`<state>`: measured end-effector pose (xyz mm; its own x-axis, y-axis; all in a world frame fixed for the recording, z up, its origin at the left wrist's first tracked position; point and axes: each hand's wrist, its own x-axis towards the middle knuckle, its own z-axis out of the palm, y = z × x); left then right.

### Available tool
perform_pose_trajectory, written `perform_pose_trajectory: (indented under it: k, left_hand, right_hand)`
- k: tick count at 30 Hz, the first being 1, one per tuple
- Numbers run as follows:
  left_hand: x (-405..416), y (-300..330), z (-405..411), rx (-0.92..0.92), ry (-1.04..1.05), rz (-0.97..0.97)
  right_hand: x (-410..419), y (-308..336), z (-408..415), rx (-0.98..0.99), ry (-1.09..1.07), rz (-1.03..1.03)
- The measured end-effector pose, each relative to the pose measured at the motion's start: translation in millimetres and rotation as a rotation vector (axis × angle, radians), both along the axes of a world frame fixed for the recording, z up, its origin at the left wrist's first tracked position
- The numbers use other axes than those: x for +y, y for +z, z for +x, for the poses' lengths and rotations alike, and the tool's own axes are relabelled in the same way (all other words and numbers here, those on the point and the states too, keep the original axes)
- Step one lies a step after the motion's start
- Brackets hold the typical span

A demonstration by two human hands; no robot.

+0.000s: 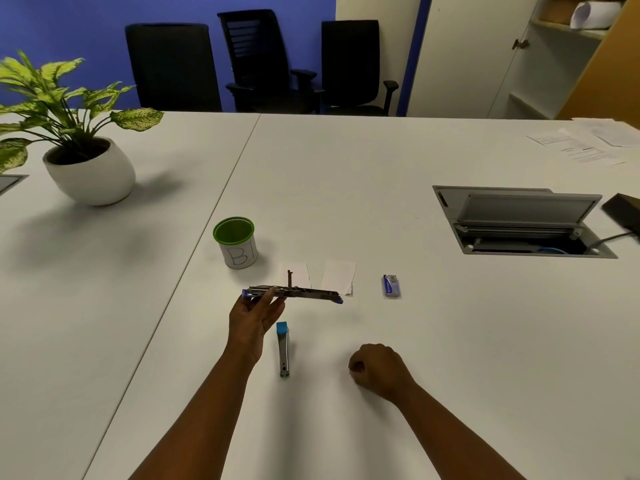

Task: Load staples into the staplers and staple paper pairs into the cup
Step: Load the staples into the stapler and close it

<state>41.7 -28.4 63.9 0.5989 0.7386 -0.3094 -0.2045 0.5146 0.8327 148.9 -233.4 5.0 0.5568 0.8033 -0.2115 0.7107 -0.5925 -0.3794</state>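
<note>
Loading is barely begun: the left hand [254,315] holds the opened stapler [294,293] just above the surface [450,341], its grip clamped on the blue end with the magazine exposed, while a second stapler [283,349] lies flat between the hands. The right hand [377,370] rests near it as a loose fist — whether it pinches anything, I cannot tell. Still ahead, by my reading — staples from the box [391,286] go in, then the two paper slips [320,277] get stapled and dropped into the green-rimmed cup [236,242].
</note>
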Motion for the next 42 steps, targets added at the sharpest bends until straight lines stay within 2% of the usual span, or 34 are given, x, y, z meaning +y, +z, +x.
perform_pose_trajectory:
  k: [7, 9, 13, 24, 28, 32, 36, 42]
  left_hand:
    - [2.6, -5.8, -4.4, 0.024, -0.062, 0.037]
    - [1.1, -6.7, -4.1, 0.028, -0.074, 0.036]
    - [-5.6, -5.7, -0.1, 0.008, -0.125, 0.030]
    - [-19.0, 3.1, 4.3, -0.010, -0.241, 0.052]
    - [-24.7, 2.2, 3.5, -0.024, -0.303, 0.067]
    - [-31.5, 0.1, 4.8, -0.026, -0.337, 0.062]
    - [-34.5, -1.5, 5.0, -0.063, -0.374, 0.043]
    - [-31.2, -6.4, 1.0, -0.062, -0.380, 0.009]
  right_hand:
    - [7.4, 56.9, 16.4, 0.215, -0.364, 0.747]
    - [12.4, 76.4, 19.5, 0.285, -0.384, 0.850]
    - [23.9, 105.7, 17.8, 0.308, -0.318, 0.913]
    - [39.8, 131.9, 3.3, 0.372, -0.180, 0.877]
    - [47.3, 134.4, 0.1, 0.275, -0.133, 0.831]
    - [56.8, 133.6, -8.2, 0.136, -0.073, 0.679]
    - [61.6, 128.1, -14.2, 0.059, -0.108, 0.496]
    - [62.4, 129.3, -16.5, 0.102, -0.103, 0.423]
